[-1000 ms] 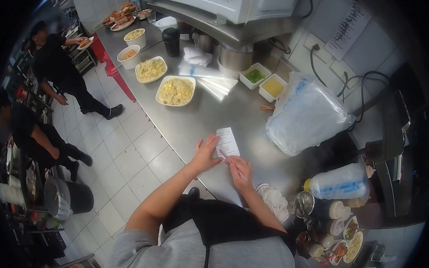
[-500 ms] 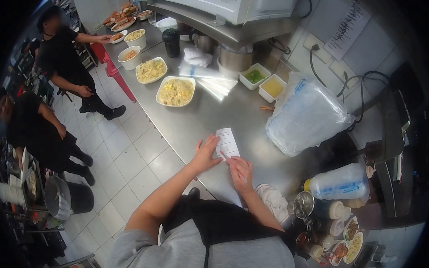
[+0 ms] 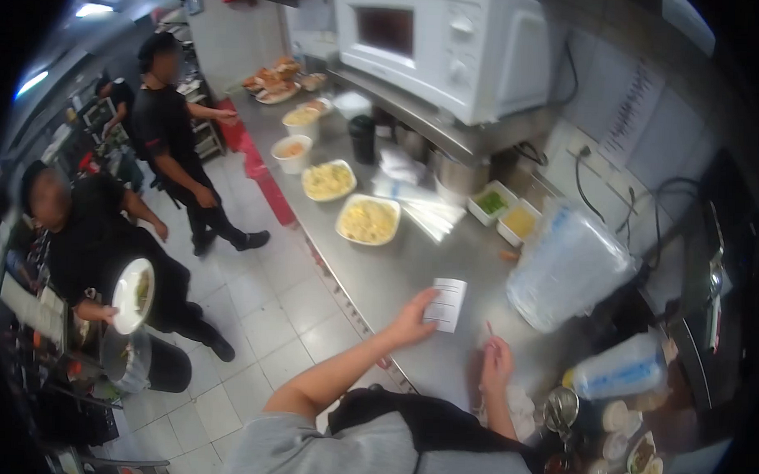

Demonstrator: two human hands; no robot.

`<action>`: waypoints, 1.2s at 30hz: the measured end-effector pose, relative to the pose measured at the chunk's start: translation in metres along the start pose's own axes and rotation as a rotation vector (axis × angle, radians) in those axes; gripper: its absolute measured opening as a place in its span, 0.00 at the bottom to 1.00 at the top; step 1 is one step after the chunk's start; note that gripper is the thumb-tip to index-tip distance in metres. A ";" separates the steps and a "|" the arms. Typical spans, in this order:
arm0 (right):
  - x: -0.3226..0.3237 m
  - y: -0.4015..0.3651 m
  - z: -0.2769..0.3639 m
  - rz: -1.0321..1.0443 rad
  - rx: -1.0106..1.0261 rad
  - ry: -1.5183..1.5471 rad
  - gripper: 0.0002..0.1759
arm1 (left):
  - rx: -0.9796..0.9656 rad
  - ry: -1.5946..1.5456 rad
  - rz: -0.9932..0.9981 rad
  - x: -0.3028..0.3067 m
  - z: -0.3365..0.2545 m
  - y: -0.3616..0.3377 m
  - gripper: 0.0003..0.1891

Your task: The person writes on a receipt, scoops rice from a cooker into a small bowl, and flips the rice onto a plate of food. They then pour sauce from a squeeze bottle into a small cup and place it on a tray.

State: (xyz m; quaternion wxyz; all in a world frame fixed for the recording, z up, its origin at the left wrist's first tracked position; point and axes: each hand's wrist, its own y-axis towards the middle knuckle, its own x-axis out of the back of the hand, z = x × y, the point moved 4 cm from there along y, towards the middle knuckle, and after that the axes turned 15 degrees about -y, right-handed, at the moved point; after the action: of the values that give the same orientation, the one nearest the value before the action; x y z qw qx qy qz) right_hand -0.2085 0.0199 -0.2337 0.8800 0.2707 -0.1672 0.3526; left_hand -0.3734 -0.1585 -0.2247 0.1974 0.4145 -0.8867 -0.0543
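Observation:
My left hand (image 3: 412, 320) holds a white paper slip (image 3: 448, 304) by its left edge, lifted a little above the steel counter (image 3: 395, 271). My right hand (image 3: 496, 366) is closed around a thin red pen (image 3: 489, 330), raised to the right of the slip and not touching it. Both forearms reach out from my grey shirt and black apron at the bottom of the view.
Bowls of yellow food (image 3: 367, 220) (image 3: 328, 180), two small tubs (image 3: 506, 212), a clear plastic bag (image 3: 569, 269), a bottle (image 3: 621, 368) and a microwave (image 3: 441, 43) line the counter. A person carrying a plate (image 3: 132, 295) and another person (image 3: 178, 138) stand on the tiled floor at left.
My head has lifted and turned left. The left hand raised the slip off the counter, the right hand pulled the pen away from it. The nearer person now carries a plate.

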 end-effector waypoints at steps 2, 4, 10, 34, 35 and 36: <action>0.011 -0.002 0.000 -0.005 -0.034 0.094 0.07 | -0.098 -0.090 -0.045 0.001 -0.021 0.013 0.36; 0.016 0.003 0.001 -0.006 -0.025 0.046 0.06 | 0.005 -0.435 0.027 -0.006 -0.030 0.027 0.35; 0.017 0.005 0.021 0.013 -0.119 0.262 0.06 | 0.071 0.433 0.119 -0.028 0.008 0.002 0.37; -0.048 0.017 0.030 0.141 0.035 0.025 0.05 | 0.037 0.322 0.045 -0.018 0.002 -0.004 0.37; -0.044 0.018 0.031 0.134 0.037 0.025 0.05 | 0.030 0.324 0.048 -0.019 -0.001 -0.005 0.37; -0.040 0.019 0.032 0.115 0.047 0.032 0.07 | 0.049 0.330 0.051 -0.020 -0.005 -0.005 0.36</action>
State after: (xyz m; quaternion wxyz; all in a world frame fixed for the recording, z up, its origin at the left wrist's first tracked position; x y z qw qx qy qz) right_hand -0.2532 -0.0084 -0.2204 0.8542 0.2755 -0.1602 0.4108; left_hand -0.3566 -0.1463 -0.2278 0.3315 0.4000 -0.8535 0.0409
